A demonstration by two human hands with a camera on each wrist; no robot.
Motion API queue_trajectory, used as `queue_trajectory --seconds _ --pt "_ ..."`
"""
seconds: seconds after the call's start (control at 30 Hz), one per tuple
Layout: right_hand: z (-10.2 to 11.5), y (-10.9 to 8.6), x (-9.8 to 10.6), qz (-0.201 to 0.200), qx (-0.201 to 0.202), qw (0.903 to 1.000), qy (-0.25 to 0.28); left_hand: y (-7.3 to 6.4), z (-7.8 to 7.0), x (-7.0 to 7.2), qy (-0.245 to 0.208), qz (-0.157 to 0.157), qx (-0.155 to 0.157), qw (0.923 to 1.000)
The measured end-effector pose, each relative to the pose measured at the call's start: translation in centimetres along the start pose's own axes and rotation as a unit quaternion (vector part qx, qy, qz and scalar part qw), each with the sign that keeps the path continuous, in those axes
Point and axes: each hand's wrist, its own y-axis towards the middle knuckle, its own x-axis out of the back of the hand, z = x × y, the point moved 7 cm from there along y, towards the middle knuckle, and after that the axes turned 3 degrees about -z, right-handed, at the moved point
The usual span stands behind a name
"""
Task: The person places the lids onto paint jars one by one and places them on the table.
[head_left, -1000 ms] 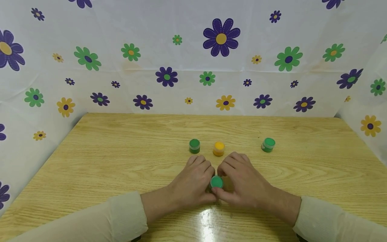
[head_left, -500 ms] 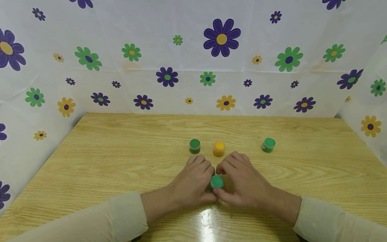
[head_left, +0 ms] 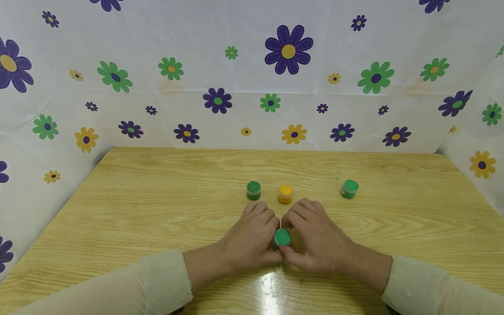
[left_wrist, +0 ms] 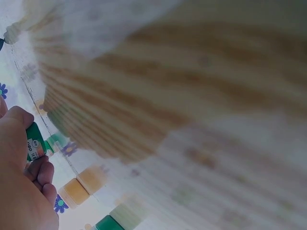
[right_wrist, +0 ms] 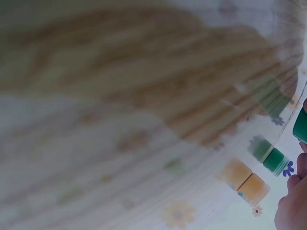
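Observation:
A small paint jar (head_left: 282, 237) with a light green top stands between both hands near the table's middle front. My left hand (head_left: 252, 234) curls around its left side, thumb along the near edge. From the right, my right hand (head_left: 316, 236) pinches it, thumb at the near rim and curled forefinger at the far rim. The left wrist view shows the jar's printed label (left_wrist: 33, 148) between thumb and fingers. At the edge of the right wrist view, only part of the green jar (right_wrist: 301, 127) shows beside the right fingers. Its base is mostly hidden by the hands.
Beyond the hands stand a dark green jar (head_left: 253, 191) and a yellow jar (head_left: 285, 194). Another green jar (head_left: 349, 189) is farther right. The wooden table (head_left: 157, 197) meets a flower-printed cloth (head_left: 244, 74) at the back and sides.
My right thumb has slid slightly rightward along the jar's near rim, and the right forefinger has shifted a little leftward. The left hand and the other jars stay in place.

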Motion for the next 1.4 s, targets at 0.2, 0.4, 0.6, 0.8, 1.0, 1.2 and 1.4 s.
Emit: queue_trajectory --seconds 0.2,0.4,0.6,0.8,1.0,1.2,1.4 --pt "-0.06 -0.03 -0.03 -0.002 0.000 1.0000 -0.005 -0.01 0.04 -0.05 0.002 0.001 0.000 1.0000" --pt "-0.04 -0.04 0.00 -0.007 0.001 0.9999 -0.010 -0.01 0.05 -0.15 0.004 0.008 0.000 1.0000" --pt "-0.08 -0.02 0.04 -0.004 -0.002 0.9999 -0.012 -0.01 0.02 -0.14 0.004 0.008 -0.002 1.0000" --pt "-0.23 -0.05 0.05 0.004 -0.014 0.9997 -0.020 0.00 0.03 -0.20 0.005 0.013 -0.004 0.9999" --pt "-0.31 -0.11 0.02 0.008 -0.021 0.9994 -0.026 0.04 0.11 -0.32 0.009 0.020 -0.003 0.9998" --pt "-0.30 -0.11 -0.01 0.005 -0.018 0.9994 -0.028 0.04 0.05 -0.28 0.007 0.014 -0.003 0.9999" --pt "-0.29 -0.07 -0.06 -0.002 -0.014 0.9993 -0.034 0.02 -0.01 -0.20 0.004 0.010 -0.003 0.9999"
